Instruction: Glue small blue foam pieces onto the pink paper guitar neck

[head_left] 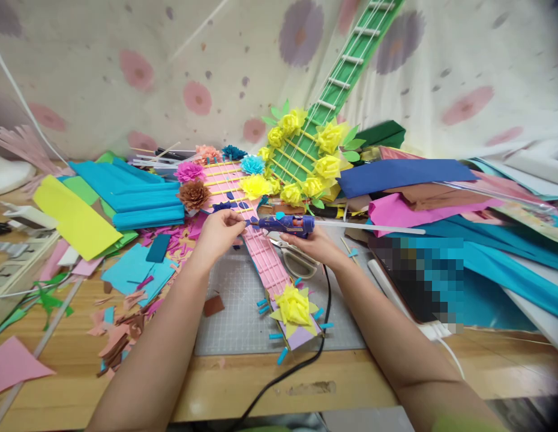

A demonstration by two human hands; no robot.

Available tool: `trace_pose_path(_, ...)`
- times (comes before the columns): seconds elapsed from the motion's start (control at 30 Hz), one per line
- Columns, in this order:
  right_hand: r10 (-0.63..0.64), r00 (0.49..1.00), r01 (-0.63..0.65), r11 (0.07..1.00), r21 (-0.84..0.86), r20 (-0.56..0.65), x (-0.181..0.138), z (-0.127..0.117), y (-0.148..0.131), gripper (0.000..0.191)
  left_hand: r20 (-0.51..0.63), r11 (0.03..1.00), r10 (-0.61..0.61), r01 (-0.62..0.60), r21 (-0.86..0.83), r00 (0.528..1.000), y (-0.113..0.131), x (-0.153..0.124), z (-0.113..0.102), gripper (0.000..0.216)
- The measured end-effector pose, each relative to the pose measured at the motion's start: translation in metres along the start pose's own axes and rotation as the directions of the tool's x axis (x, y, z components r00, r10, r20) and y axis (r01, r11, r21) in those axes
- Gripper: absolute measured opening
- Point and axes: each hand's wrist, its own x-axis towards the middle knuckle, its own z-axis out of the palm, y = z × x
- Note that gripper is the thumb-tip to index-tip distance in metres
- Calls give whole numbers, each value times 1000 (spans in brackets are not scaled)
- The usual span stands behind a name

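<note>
My right hand (312,243) grips a dark blue glue gun (285,225), with a long white glue stick (373,227) jutting from its back. Near the nozzle, the fingers of my left hand (222,234) pinch a small dark blue piece (251,222) that looks like paper; its shape is mostly hidden. Beneath both hands lies a pink paper guitar (267,258) with white strings and yellow strips. Paper flowers ring its body, among them a brown flower (194,194) and a magenta flower (190,172). A yellow flower (293,307) sits on its head, between blue pegs.
A green paper guitar (339,90) leans against the curtain behind. Scissors (299,261) lie on the grey cutting mat (225,327) beside the guitar neck. A black cord (283,379) crosses the table's front edge. Crepe paper (146,198) and scraps (119,345) lie left; a phone (402,282) lies right.
</note>
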Motion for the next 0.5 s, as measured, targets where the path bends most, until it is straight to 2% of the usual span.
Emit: trace_pose_path(0.5,28,999,-29,999,-20,-17,0,-2,-5,44,21,999,15,-16,44,1000,1,-2,-1,6)
